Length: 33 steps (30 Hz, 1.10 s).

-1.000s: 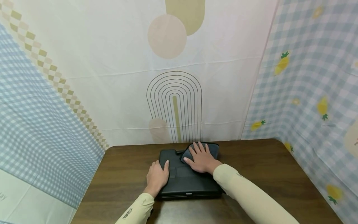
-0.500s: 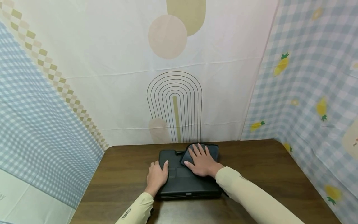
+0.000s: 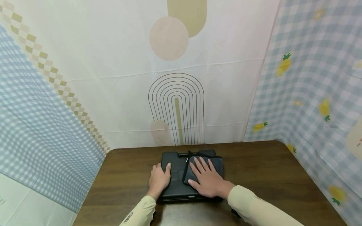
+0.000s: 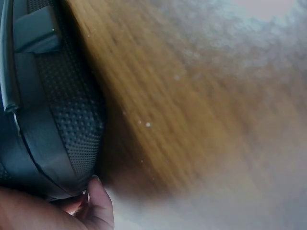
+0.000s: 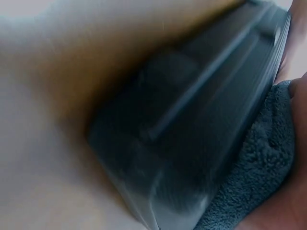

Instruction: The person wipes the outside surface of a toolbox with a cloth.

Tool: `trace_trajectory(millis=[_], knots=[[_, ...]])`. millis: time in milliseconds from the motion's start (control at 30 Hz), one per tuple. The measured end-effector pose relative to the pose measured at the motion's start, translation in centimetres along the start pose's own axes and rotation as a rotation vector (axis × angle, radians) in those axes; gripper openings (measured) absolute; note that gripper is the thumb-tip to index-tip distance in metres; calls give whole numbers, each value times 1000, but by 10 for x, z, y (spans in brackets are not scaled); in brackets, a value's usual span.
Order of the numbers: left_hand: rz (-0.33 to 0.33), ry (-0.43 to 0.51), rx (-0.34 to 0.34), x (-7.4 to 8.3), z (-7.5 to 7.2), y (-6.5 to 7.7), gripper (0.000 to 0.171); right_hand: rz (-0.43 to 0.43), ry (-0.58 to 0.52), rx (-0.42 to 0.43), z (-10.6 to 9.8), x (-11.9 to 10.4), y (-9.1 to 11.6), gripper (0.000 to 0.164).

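Observation:
A black hard case (image 3: 176,187) with a built-in handle lies flat on the wooden table. My left hand (image 3: 159,179) grips its left side, thumb over the lid and fingers down the edge. In the left wrist view the case's textured side (image 4: 79,112) fills the left, with fingertips at its corner. Spread out straight, my right hand (image 3: 208,181) presses a dark blue-grey cloth (image 3: 218,163) onto the right half of the lid. The fluffy cloth (image 5: 264,148) shows along the case's edge in the right wrist view, where the case is blurred.
Brown tabletop (image 3: 263,175) surrounds the case on both sides and in front. A white patterned curtain (image 3: 127,103) hangs right behind the table, with a blue checked cloth (image 3: 308,78) on the right and another checked cloth (image 3: 48,125) on the left.
My right hand has slid the cloth toward me over the lid, baring the case's far right corner. The left hand and the case stay in place.

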State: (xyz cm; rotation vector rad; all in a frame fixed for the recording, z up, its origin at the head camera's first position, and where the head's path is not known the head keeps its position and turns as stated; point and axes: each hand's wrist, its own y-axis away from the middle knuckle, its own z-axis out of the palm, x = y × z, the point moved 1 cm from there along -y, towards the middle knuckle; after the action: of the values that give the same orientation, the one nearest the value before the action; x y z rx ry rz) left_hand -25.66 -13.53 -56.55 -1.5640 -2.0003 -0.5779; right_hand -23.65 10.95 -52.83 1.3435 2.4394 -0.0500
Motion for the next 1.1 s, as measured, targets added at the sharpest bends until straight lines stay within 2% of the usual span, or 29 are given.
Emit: trace_trajectory(millis=[333, 500, 733, 1100], knots=[[2, -2, 14, -1, 3, 1, 71, -100, -86, -26, 17, -16, 48, 73], [10, 0, 7, 0, 6, 2, 69, -134, -70, -3, 24, -15, 64, 70], [14, 2, 14, -1, 8, 0, 68, -158, 26, 27, 26, -14, 66, 72], [8, 4, 19, -6, 5, -3, 70, -136, 151, 61, 34, -16, 58, 84]])
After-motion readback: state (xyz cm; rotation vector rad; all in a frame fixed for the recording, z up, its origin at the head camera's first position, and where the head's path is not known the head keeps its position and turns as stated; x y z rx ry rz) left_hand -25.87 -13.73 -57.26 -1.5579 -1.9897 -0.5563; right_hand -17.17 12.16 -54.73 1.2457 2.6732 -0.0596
